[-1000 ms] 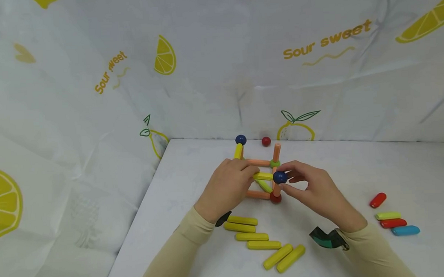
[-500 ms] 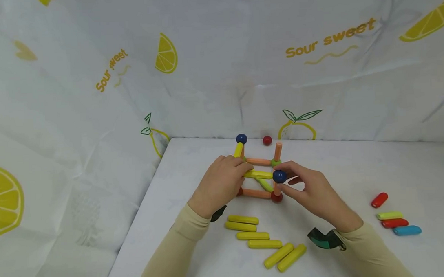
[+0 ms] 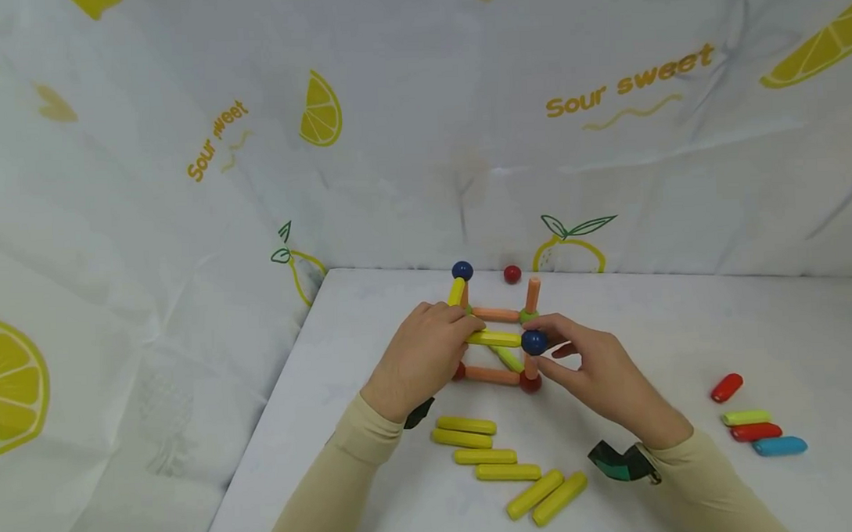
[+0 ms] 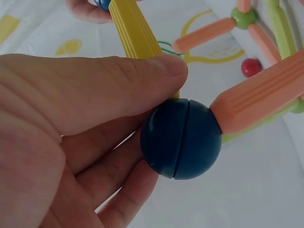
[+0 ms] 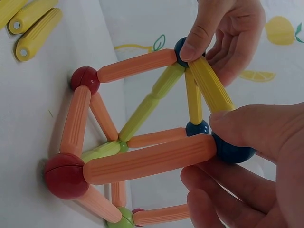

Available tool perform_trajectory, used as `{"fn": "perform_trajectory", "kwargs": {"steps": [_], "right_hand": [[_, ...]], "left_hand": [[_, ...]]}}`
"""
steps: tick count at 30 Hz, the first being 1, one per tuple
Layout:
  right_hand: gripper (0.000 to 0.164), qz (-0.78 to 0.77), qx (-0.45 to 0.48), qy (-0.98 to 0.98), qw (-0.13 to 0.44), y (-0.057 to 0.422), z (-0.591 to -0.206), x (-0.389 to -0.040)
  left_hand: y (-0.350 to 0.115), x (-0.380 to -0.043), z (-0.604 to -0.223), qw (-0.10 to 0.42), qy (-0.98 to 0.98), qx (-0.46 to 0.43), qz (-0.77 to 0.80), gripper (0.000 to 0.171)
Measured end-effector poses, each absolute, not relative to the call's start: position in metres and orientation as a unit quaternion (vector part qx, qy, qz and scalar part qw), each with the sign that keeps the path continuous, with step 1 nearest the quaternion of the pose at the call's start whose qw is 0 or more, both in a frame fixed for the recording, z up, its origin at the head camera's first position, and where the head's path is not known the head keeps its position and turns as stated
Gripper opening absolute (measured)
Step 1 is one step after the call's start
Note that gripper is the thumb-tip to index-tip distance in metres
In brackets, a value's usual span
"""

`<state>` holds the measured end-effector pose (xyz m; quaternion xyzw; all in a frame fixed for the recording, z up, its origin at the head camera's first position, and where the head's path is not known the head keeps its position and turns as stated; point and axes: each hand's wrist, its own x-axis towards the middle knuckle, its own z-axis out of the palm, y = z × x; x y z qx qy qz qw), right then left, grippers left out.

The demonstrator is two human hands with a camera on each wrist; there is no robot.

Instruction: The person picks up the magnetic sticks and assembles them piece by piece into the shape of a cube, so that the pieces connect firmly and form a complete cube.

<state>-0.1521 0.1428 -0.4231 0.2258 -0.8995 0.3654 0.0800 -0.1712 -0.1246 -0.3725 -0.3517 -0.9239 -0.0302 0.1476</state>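
Plainly, the biggest thing before you is the white backdrop cloth printed with lemons and "Sour sweet" lettering, rising beyond the flat white table. On the table, toward twelve o'clock, stands the boxy frame of salmon-orange ribbed rods and glossy balls. Your left hand is at its half past eight, thumb and fingers gripping a grooved dark-blue ball atop one upright. Your right hand, at four o'clock, pinches a second glossy blue ball between thumb and fingers; your thumb seems to overlap the rod's end too, though the contact is partly covered. That rod, a yellow ribbed bar, spans the two balls.

At the frame's six o'clock lie six loose yellow rods. Between three and four, well apart, a yellow-green rod, a red rod and a light-blue rod lie side by side, a shorter red rod near them. Smallest, a loose shiny red ball sits just past twelve.
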Motion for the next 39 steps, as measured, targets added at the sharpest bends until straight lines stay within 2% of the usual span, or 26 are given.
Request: {"fn": "perform_trajectory", "kwargs": {"steps": [5, 7, 11, 14, 15, 17, 20, 23, 26, 32, 39], "right_hand": [[0.042, 0.366, 0.228, -0.899, 0.079, 0.143, -0.423, -0.151], [0.046, 0.364, 0.230, -0.899, 0.081, 0.144, -0.422, -0.151], [0.058, 0.357, 0.218, -0.906, 0.071, 0.151, -0.418, -0.149], [0.066, 0.349, 0.194, -0.915, 0.053, 0.161, -0.411, -0.144], [0.066, 0.344, 0.186, -0.919, 0.050, 0.166, -0.410, -0.142], [0.065, 0.332, 0.176, -0.925, 0.051, 0.177, -0.409, -0.137], [0.056, 0.305, 0.170, -0.935, 0.064, 0.205, -0.411, -0.131], [0.046, 0.274, 0.157, -0.946, 0.070, 0.243, -0.418, -0.124], [0.040, 0.246, 0.126, -0.960, 0.048, 0.286, -0.428, -0.118], [0.027, 0.188, 0.050, -0.980, -0.041, 0.349, -0.446, -0.108], [0.020, 0.174, 0.027, -0.981, -0.081, 0.365, -0.460, -0.100]], "left_hand": [[-0.126, -0.171, -0.375, 0.147, -0.923, -0.353, -0.037, 0.026], [-0.126, -0.171, -0.375, 0.150, -0.922, -0.355, -0.044, 0.027], [-0.125, -0.167, -0.370, 0.179, -0.908, -0.371, -0.074, 0.046], [-0.126, -0.155, -0.364, 0.204, -0.888, -0.397, -0.113, 0.047], [-0.127, -0.150, -0.363, 0.202, -0.882, -0.409, -0.120, 0.042], [-0.130, -0.138, -0.367, 0.178, -0.872, -0.437, -0.129, 0.035], [-0.137, -0.127, -0.386, 0.092, -0.878, -0.456, -0.116, 0.024], [-0.146, -0.126, -0.416, -0.004, -0.899, -0.428, -0.092, 0.019], [-0.158, -0.132, -0.444, -0.060, -0.917, -0.383, -0.089, 0.018], [-0.163, -0.143, -0.465, -0.114, -0.911, -0.365, -0.155, 0.018], [-0.148, -0.150, -0.465, -0.146, -0.911, -0.345, -0.173, 0.018]]}}
